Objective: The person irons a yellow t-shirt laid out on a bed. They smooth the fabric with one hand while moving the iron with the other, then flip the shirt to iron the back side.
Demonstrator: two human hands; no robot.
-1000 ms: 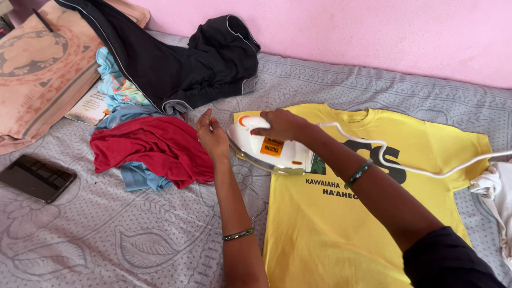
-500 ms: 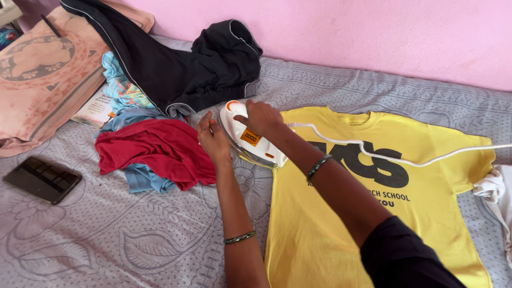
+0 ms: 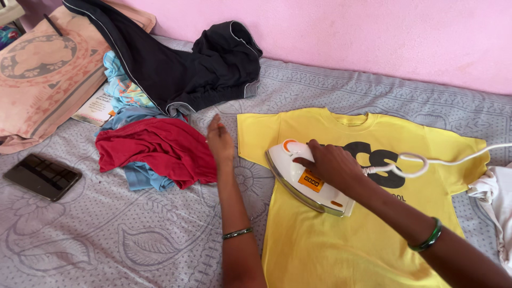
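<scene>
Two hands share the work, and your right hand (image 3: 330,162) does the gripping: its fingers are clenched around the handle of the white plastic electric iron with the orange dial and orange label (image 3: 306,178), thumb side toward the nose. The iron rests soleplate-down on the chest of the yellow cotton T-shirt with black print (image 3: 341,234), nose pointing toward the sleeve at your left. Judge it as the one rigid, fairly weighty thing here; the handle is the only sensible place to take it, since the metal plate underneath is likely hot. It should slide easily over the cloth.

Your left hand (image 3: 220,140) lies flat and released, fingers straight, on the bedsheet just beside the shirt's sleeve edge, holding nothing. The shirt itself is light, limp and quick to wrinkle or bunch, so it is best pinned or tugged at a hem, sleeve or seam rather than mid-panel.

Trailing from the iron's heel, the white power cord (image 3: 426,160) loops over the print and runs off to your right; it is flexible and could drag across the fabric.

Further out on the grey patterned bedsheet (image 3: 133,234) lie a crumpled red garment (image 3: 154,146), a black garment (image 3: 202,64) and a dark phone (image 3: 41,176).
</scene>
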